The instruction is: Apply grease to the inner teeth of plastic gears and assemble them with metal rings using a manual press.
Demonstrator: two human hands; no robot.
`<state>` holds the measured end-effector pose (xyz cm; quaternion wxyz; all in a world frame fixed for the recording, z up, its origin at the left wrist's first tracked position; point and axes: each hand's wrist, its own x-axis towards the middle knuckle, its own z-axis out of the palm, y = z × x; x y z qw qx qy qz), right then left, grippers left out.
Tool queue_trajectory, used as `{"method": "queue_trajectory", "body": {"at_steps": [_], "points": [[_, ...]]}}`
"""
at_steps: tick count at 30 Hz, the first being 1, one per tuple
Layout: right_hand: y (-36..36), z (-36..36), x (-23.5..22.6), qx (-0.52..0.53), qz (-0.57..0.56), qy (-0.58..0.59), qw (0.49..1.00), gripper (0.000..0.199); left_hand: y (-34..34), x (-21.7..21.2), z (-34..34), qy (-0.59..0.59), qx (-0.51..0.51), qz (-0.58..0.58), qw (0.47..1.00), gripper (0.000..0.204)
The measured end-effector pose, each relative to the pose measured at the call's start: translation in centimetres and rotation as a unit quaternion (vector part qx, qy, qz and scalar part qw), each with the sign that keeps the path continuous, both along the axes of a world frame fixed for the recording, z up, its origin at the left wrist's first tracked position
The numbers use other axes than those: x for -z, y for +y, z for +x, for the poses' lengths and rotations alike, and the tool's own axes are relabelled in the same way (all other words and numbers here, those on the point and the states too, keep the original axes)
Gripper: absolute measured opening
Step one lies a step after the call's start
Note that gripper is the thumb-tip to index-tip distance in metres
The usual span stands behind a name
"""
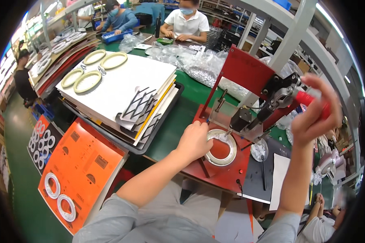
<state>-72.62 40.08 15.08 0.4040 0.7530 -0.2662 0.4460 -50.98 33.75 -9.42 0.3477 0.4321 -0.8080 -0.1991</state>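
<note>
My left hand (194, 139) is closed at the left edge of a white ring (231, 153), its thumb against the rim. The ring lies flat on the red base (240, 174) of a hand press. My right hand (317, 115) wraps round the press's red lever handle (306, 98), raised at the right. From the handle a metal toggle linkage (282, 97) runs down to a black block (241, 118) above the ring's far side. Part of the left hand's grip is hidden behind its knuckles.
Pale yellow rings (88, 81) lie on a stack of white sheets (144, 71) in a black tray (150, 143). Two white rings (66, 207) rest on an orange board (83, 162) at lower left. A small dish (258, 150) stands right of the press. Co-workers sit across the table.
</note>
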Motion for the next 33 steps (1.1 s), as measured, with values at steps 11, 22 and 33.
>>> {"method": "queue_trajectory", "body": {"at_steps": [11,22,33], "points": [[-7.2,-6.2,-5.9,-0.063,0.541,-0.348,0.763,0.039,0.9,-2.7,2.6,0.162,0.125,0.347,0.915,0.036],[12.3,-0.2,14.0,0.013,0.502,-0.372,0.781,0.030,9.5,-2.6,7.5,0.449,0.231,0.413,0.758,0.024],[19.2,-5.9,24.9,-0.083,0.406,-0.835,0.363,0.047,14.9,1.9,10.1,0.305,0.170,0.464,0.814,0.023]]}}
